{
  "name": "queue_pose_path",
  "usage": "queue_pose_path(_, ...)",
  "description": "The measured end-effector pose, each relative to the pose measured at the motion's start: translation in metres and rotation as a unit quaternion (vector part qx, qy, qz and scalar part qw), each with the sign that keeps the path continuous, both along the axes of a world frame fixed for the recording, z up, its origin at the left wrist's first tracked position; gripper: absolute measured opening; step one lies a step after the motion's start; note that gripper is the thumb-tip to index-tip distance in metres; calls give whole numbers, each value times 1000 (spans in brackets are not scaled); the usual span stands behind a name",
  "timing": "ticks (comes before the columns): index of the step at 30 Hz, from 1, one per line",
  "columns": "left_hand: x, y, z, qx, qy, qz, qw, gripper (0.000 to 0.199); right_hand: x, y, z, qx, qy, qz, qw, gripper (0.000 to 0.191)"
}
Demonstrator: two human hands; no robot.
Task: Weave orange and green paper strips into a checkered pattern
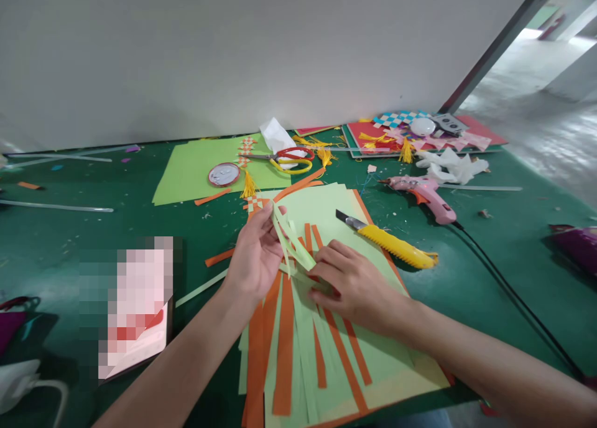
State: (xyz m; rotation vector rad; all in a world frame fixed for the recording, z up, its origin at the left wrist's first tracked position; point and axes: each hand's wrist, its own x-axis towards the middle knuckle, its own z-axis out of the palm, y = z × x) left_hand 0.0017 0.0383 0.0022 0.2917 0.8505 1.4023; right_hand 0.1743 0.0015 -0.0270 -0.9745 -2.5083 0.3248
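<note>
My left hand [259, 251] pinches the upper ends of several light green paper strips [291, 247] between thumb and fingers. Close by, my right hand [352, 282] has its fingers curled at the lower ends of those strips; its fingertips are partly hidden. Beneath both hands lies a stack of pale green paper sheets [392, 347], with orange paper strips [283, 353] fanned out over it. A small orange-and-white woven paper piece [254, 203] lies just beyond my left hand. A yellow utility knife [396, 244] with its blade out rests on the sheets, right of my right hand.
A pink glue gun [426, 195] with a black cord lies at the right. Farther back are scissors [293, 160], a round tin [224, 174], green paper [186, 167] and crumpled tissue [452, 165]. A phone [140, 316] stands at left, near a white charger [18, 384].
</note>
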Motion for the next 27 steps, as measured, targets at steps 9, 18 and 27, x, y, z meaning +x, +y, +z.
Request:
queue_pose_path(9,2,0,2,7,-7,1,1000,15,-1,0,-2,46,9,21,999,24)
queue_pose_path(18,-25,21,8,39,-15,86,995,24,2,2,-2,20,71,8,997,16)
queue_pose_path(27,-45,32,9,43,-79,113,990,22,-15,12,13,26,-37,22,999,28)
